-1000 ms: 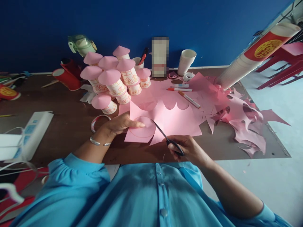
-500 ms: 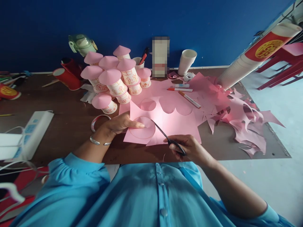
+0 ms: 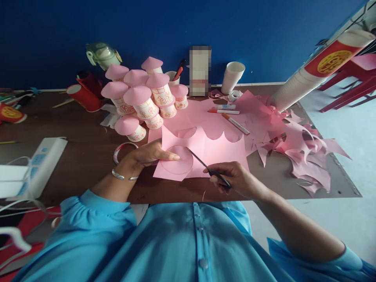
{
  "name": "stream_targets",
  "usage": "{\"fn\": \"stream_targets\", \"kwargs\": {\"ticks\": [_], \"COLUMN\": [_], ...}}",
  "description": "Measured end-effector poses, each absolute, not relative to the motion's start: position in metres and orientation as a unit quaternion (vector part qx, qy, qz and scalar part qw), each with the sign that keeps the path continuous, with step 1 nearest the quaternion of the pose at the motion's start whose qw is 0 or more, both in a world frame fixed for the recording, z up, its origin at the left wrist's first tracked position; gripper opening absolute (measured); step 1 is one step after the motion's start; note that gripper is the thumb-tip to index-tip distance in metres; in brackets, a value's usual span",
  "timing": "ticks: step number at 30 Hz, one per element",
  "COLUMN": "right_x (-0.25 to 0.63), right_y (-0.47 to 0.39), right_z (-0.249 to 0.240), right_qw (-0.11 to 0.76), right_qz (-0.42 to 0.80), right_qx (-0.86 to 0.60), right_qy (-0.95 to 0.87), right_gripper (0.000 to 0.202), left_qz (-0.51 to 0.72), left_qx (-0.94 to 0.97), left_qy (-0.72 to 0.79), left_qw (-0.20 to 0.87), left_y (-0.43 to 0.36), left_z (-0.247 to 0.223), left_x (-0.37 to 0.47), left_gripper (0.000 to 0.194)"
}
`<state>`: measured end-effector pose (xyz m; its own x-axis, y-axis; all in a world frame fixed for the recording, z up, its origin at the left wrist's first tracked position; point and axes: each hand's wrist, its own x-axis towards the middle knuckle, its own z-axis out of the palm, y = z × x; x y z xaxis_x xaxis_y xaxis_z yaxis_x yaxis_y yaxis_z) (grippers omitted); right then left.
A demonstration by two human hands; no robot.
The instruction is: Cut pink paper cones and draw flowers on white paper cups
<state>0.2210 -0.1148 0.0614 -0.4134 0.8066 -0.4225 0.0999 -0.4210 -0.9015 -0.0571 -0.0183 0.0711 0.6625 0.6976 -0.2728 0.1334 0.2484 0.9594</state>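
A pink sheet of paper (image 3: 217, 154) with scalloped cut-outs along its far edge is held above the table's front part. My left hand (image 3: 152, 153) grips its left side, thumb on top, fingers hidden beneath. Under the thumb lies a drawn circle outline (image 3: 185, 166). My right hand (image 3: 235, 176) is closed around the dark handles of a pair of scissors (image 3: 202, 162). Their blades reach across the sheet, with the tip at the upper right of the circle. Beyond the sheet stand several decorated paper cups with pink cone roofs (image 3: 138, 96).
Markers (image 3: 235, 123) lie on more pink paper (image 3: 188, 111). Pink scraps (image 3: 308, 156) spread at the right, near a tall cup stack (image 3: 299, 90). A tape roll (image 3: 125, 149) lies left of my left hand. Farther left is a white power strip (image 3: 48, 166). A blue wall (image 3: 147, 27) rises behind.
The scissors' tip has shifted slightly left along the circle's upper edge. The sheet's right part has moved and flexed a little. My left hand keeps its grip.
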Motion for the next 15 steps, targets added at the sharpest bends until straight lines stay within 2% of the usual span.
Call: {"fn": "stream_targets", "kwargs": {"ticks": [8,15], "right_x": [0.2255,0.2288], "right_y": [-0.113,-0.1127], "right_z": [0.0576,0.0578], "right_qw": [0.253,0.244], "right_qz": [0.691,0.687], "right_qx": [-0.47,-0.466], "right_qy": [-0.487,-0.502], "right_gripper": [0.062,0.062], "left_qz": [0.21,0.197], "left_qx": [0.591,0.582], "left_qy": [0.339,0.327], "left_qw": [0.702,0.718], "left_y": [-0.017,-0.0151], "left_z": [0.0708,0.0639], "left_x": [-0.0573,-0.0615], "left_gripper": [0.077,0.071]}}
